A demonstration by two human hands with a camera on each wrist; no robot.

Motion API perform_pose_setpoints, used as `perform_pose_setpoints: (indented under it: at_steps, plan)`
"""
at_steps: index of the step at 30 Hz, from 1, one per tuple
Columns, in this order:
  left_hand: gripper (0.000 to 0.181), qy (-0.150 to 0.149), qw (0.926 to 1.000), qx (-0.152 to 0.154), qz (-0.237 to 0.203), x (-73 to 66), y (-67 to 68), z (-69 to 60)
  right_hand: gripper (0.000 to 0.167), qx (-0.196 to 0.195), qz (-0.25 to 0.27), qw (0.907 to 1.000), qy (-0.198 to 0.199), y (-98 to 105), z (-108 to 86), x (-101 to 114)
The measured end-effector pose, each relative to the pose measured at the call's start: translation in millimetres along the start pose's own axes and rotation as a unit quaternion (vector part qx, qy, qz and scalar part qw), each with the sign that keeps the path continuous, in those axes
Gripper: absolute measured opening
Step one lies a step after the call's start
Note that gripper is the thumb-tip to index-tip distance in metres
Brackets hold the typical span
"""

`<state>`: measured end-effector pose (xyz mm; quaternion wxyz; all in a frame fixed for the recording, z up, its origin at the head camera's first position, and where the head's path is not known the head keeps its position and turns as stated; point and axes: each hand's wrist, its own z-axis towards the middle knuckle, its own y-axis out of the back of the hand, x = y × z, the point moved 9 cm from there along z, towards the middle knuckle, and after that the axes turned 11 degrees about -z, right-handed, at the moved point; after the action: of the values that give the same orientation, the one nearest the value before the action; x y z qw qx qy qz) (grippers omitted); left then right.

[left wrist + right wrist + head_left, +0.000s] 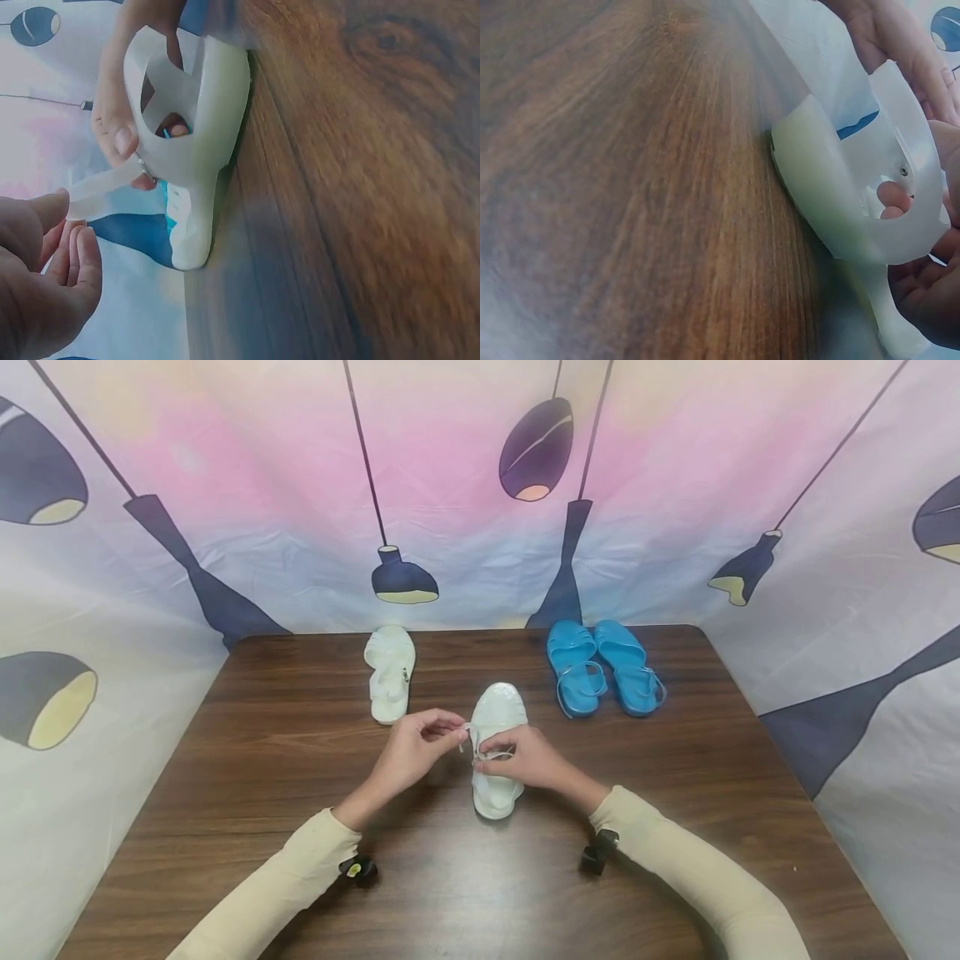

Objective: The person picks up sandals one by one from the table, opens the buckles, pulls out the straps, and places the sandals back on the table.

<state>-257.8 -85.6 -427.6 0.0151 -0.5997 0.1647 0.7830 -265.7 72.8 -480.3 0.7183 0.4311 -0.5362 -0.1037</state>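
A white sandal lies near the middle of the table, toe toward the wall. My left hand pinches the free end of its strap between thumb and fingers, pulled out to the left. The right hand grips the strap at the small metal buckle on the sandal's left side. In the left wrist view the left hand is at the lower left, the right hand above. The right wrist view shows the heel part of the sandal with the right hand beside it.
Another white sandal lies at the back, left of centre. Two blue sandals stand side by side at the back right. Behind the brown wooden table hangs a cloth printed with lamps.
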Motion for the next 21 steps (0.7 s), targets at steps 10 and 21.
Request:
perform_pose_setpoints:
  at_steps: [10, 21]
  plan:
    - [0.016, 0.028, 0.9994, 0.001, 0.019, 8.2, 15.8, -9.1, 0.025, 0.004, -0.005, 1.0000, 0.002, 3.8, -0.7, 1.9]
    - [0.015, 0.071, 0.9962, 0.013, 0.048, 23.2, 20.4, -22.1, 0.023, -0.003, 0.004, 0.9998, 0.018, 11.7, -4.7, -2.7]
